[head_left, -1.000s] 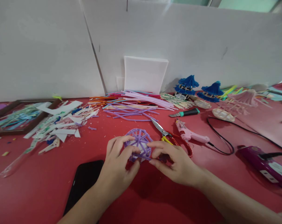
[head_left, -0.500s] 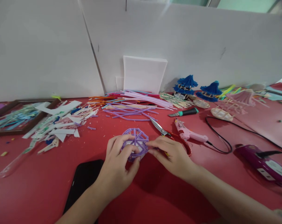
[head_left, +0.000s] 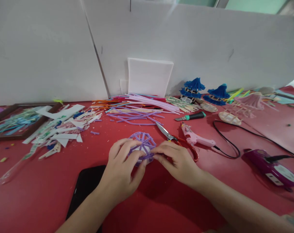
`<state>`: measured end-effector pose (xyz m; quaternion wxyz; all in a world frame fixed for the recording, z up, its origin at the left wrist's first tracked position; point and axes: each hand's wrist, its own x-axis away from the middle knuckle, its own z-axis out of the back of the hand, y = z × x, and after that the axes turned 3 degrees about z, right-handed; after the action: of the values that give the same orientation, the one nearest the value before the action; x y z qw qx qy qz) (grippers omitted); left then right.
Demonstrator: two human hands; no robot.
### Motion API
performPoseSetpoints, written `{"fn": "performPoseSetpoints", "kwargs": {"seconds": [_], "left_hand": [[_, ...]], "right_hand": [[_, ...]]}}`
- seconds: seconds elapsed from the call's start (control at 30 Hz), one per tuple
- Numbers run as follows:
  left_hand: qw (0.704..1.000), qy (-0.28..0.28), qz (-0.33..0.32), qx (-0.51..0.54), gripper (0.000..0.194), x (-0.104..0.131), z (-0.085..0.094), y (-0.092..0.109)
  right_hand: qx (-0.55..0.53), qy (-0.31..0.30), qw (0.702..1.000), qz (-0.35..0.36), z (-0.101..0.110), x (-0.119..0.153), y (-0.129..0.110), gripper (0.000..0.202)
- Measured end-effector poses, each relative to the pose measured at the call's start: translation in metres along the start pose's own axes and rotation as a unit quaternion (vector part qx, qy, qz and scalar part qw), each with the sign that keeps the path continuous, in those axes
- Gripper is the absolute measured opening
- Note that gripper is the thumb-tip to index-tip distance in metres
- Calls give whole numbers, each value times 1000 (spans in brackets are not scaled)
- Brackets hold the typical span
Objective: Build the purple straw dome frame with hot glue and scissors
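Note:
A small round frame of purple sticks [head_left: 142,139], with spokes meeting at its middle and something white inside, is held just above the red table. My left hand [head_left: 124,161] grips its left and near side, thumb below and fingers over the rim. On the right rim, my right hand [head_left: 178,160] pinches with thumb and forefinger; whether a loose stick is in that pinch I cannot tell. Scissors with red handles [head_left: 166,132] lie open just beyond my right hand. A black phone [head_left: 87,184] rests under my left forearm.
Behind are purple sticks [head_left: 137,118] and a stack of white sheets [head_left: 150,77]. To the right lie a utility knife [head_left: 190,116], pink glue gun [head_left: 197,138], its cord, a purple power strip [head_left: 273,168] and blue pagoda-like models [head_left: 194,87]. Paper scraps [head_left: 62,129] and a brown frame [head_left: 32,135] sit left.
The purple frame has tipped slightly, so its spoked top shows more. Both hands keep their grip with only small finger shifts. The whole view has drifted a little.

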<state>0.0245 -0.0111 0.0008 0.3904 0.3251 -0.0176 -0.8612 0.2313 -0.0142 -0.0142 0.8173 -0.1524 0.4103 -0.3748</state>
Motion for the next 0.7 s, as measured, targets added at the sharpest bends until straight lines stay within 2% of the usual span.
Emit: {"fn": "performPoseSetpoints", "kwargs": {"seconds": [0.27, 0.5, 0.7], "left_hand": [[1000, 13, -19, -11, 11, 0, 5, 3], [999, 5, 35, 16, 13, 2, 1, 2], [998, -13, 50, 27, 10, 1, -1, 4]], "right_hand": [[-1, 6, 1000, 10, 0, 1, 3, 17], [4, 2, 1000, 11, 1, 0, 0, 16], [-1, 7, 1000, 13, 1, 0, -1, 16]]}}
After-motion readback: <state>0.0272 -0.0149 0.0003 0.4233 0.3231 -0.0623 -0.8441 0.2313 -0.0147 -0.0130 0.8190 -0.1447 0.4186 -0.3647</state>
